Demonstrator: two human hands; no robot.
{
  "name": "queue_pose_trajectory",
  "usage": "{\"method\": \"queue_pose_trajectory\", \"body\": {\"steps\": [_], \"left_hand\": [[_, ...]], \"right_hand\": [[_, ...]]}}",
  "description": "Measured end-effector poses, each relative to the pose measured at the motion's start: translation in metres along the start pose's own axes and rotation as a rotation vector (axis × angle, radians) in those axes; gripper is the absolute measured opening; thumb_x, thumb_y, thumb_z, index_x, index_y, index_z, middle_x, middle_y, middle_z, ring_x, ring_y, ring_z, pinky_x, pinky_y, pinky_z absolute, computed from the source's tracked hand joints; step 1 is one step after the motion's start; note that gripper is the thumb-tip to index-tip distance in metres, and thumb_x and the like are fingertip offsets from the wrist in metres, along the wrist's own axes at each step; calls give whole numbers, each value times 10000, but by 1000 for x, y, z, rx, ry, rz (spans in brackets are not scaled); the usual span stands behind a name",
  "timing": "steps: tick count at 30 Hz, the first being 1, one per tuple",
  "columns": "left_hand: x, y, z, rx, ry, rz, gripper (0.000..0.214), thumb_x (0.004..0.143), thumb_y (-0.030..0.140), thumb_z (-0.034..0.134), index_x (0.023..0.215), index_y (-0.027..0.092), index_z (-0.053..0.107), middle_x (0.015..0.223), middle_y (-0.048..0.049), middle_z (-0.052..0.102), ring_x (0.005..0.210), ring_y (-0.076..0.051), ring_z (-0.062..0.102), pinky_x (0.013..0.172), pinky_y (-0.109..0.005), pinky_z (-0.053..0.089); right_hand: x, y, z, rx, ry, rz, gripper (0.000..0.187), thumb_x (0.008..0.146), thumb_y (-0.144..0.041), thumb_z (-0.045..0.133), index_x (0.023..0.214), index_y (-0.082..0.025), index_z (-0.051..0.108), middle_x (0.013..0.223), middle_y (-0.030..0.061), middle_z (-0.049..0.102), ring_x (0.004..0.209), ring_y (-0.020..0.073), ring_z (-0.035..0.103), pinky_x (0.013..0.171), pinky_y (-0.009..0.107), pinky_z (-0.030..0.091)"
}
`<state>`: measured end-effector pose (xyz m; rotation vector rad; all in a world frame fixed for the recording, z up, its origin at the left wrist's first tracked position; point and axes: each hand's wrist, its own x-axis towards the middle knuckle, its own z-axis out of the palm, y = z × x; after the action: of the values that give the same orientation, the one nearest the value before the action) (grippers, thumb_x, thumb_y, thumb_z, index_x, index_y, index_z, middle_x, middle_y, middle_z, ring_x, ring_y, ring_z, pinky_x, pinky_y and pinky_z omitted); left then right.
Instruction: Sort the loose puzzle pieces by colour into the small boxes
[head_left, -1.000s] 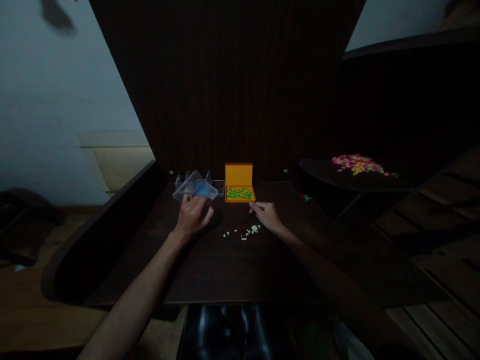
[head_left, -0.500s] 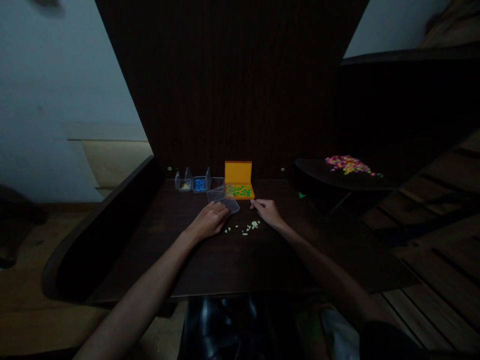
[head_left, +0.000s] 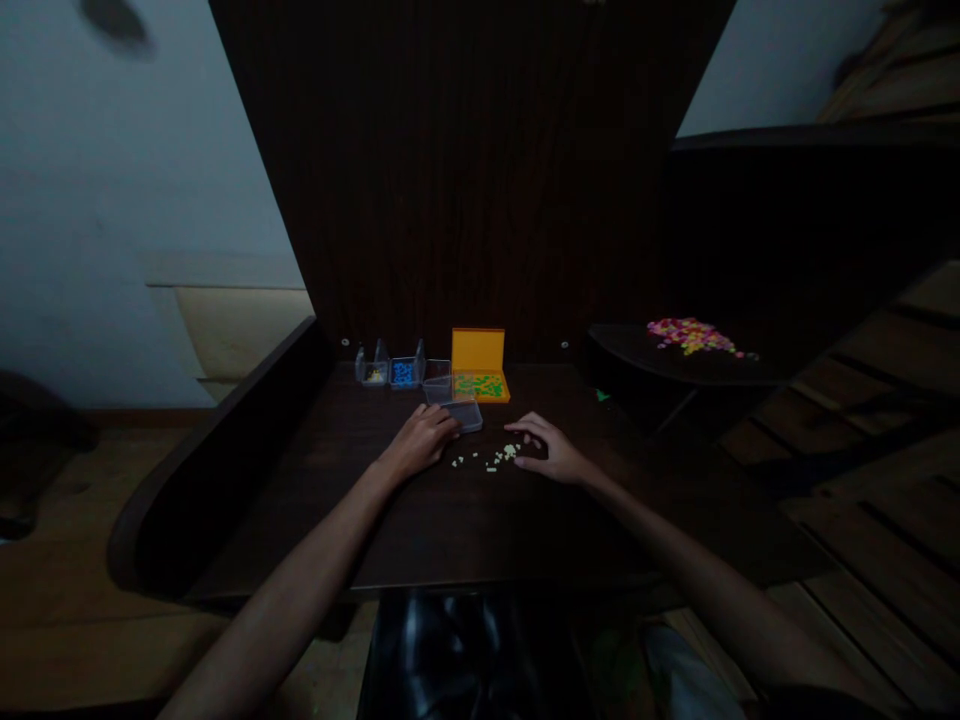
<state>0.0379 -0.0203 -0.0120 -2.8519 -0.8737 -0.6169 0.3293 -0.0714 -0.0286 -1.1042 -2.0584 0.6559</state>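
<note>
My left hand (head_left: 426, 437) has its fingers curled over the near left corner of a clear plastic box (head_left: 469, 417) with a raised lid, on the dark desk. To its right, my right hand (head_left: 551, 450) has thumb and fingers apart beside a small heap of pale pieces (head_left: 511, 451); nothing shows between them. More pale pieces (head_left: 460, 460) lie scattered between the two hands. Just behind the clear box stands an open orange case (head_left: 478, 350) with green pieces (head_left: 487, 385) in its base. The small pieces' exact kind is too small to tell.
Left of the orange case stand an open clear box with blue pieces (head_left: 403, 373) and another with whitish-yellow pieces (head_left: 375, 374). Pink and yellow pieces (head_left: 694, 336) are heaped on a raised side shelf (head_left: 630, 350). A raised side panel (head_left: 217, 460) edges the desk (head_left: 480, 540) at left.
My right hand has come nearer from beside the orange case to the pale heap, and its fingers have spread. My left hand stays at the clear box, which now lies flatter.
</note>
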Motion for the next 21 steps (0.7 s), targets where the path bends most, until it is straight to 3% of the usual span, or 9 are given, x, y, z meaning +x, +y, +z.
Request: {"method": "queue_pose_trajectory", "body": {"steps": [3, 5, 14, 21], "left_hand": [[2, 2, 3, -12, 4, 12, 184, 976, 207, 466, 1052, 178, 631, 942, -76, 616, 899, -216, 544, 817, -343, 410], [3, 2, 6, -19, 11, 15, 175, 969, 198, 481, 1045, 173, 637, 925, -75, 609, 893, -217, 542, 810, -340, 420], [2, 0, 13, -145, 76, 38, 201, 979, 204, 464, 1062, 180, 646, 877, -64, 571, 849, -196, 538, 764, -300, 472], [2, 1, 16, -194, 121, 25, 191, 985, 256, 481, 1036, 175, 647, 894, -66, 588, 873, -197, 549, 777, -307, 495]], "right_hand": [[-3, -4, 1, -90, -50, -9, 505, 785, -363, 724, 1262, -230, 626, 1052, 68, 528, 970, 209, 555, 901, 386, 477], [-3, -4, 3, -131, -63, 19, 479, 801, -361, 711, 1253, -225, 635, 1034, 65, 525, 982, 214, 564, 927, 395, 475], [0, 0, 6, -163, -69, -18, 275, 858, -342, 662, 1087, -196, 707, 952, 61, 576, 870, 182, 593, 820, 324, 498], [0, 3, -1, -115, -91, -32, 279, 853, -374, 671, 1067, -199, 712, 940, 58, 604, 837, 172, 592, 781, 308, 492]]}}
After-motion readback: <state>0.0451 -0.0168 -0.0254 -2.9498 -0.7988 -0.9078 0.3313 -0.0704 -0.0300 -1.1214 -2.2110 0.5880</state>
